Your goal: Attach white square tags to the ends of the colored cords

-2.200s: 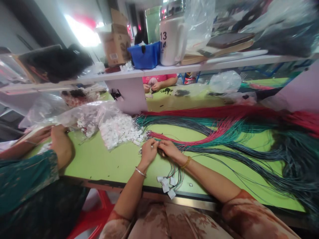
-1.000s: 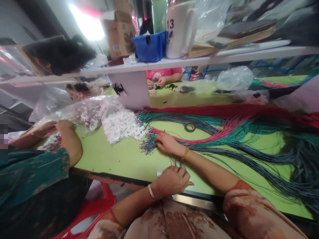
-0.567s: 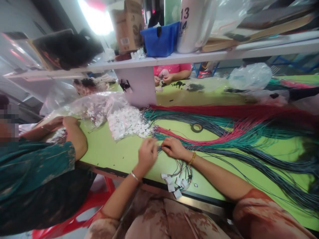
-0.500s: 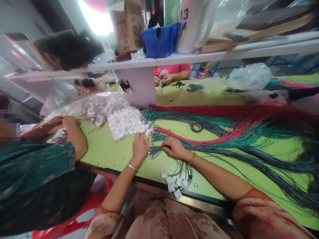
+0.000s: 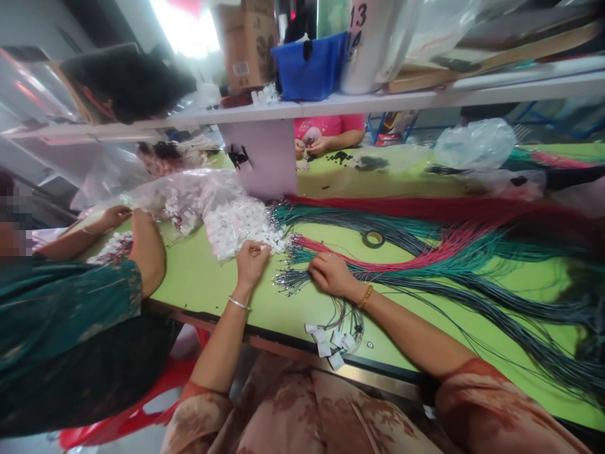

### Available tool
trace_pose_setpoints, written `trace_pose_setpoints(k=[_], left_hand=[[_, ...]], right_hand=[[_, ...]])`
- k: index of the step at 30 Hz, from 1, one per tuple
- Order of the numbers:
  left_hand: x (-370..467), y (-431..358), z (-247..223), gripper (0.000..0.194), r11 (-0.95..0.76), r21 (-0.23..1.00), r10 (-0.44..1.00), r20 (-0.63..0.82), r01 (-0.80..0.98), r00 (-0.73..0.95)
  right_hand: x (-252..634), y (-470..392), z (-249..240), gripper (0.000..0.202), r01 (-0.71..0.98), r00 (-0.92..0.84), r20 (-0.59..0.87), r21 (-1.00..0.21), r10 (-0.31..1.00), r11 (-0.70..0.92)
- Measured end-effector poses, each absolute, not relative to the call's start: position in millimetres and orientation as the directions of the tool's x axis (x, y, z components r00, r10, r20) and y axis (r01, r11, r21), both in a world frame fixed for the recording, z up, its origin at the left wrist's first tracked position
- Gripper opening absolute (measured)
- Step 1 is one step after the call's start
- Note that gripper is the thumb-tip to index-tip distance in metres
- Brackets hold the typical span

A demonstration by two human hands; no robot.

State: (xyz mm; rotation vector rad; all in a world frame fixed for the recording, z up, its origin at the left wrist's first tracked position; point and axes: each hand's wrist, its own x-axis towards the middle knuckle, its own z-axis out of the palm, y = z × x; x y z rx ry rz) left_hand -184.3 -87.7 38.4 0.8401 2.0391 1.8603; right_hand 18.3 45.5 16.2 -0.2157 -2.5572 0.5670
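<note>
My left hand (image 5: 253, 258) is closed at the near edge of the pile of white connectors (image 5: 239, 227), fingertips pinched on what looks like a small white connector. To its right, my right hand (image 5: 328, 272) rests with curled fingers on the ends of the dark wires (image 5: 401, 287); what its fingertips hold is hidden. Metal-tipped dark wire ends (image 5: 289, 282) fan out between my hands. Red wires (image 5: 359, 260) and green wires (image 5: 425, 268) run off to the right behind my right hand. Nearer the table's front edge lie finished-looking wires with white connectors (image 5: 336, 340).
A roll of tape (image 5: 373, 239) sits among the wires. At the left, a person's arm (image 5: 147, 252) reaches over the green table (image 5: 189, 277). Across the table another person's hands (image 5: 314, 146) work near black pieces. A shelf (image 5: 265, 112) holds a blue bin (image 5: 309, 68).
My left hand has moved left and slightly back, away from the wire ends, to the white connectors. My right hand has barely moved. The dark wire ends now show more fully.
</note>
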Motion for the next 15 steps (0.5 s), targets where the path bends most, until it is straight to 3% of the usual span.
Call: trace_pose_setpoints(k=[7,12,15], left_hand=[[-175,-81,59,0.033,-0.168,0.979,0.615,0.015,-0.112,-0.789],[-160,-72,57,0.023,-0.176,0.938,0.692,-0.098,-0.299,-0.715],[-152,-69,54,0.02,-0.164,0.903,0.748,-0.148,-0.396,-0.647]], right_hand=[[-4,32,50,0.01,-0.081,-0.914,0.351,-0.646,0.202,0.759],[-21,25,62,0.01,-0.13,-0.903,0.354,-0.764,0.244,0.632],[-22,26,65,0.013,-0.113,-0.882,0.331,-0.838,0.334,0.533]])
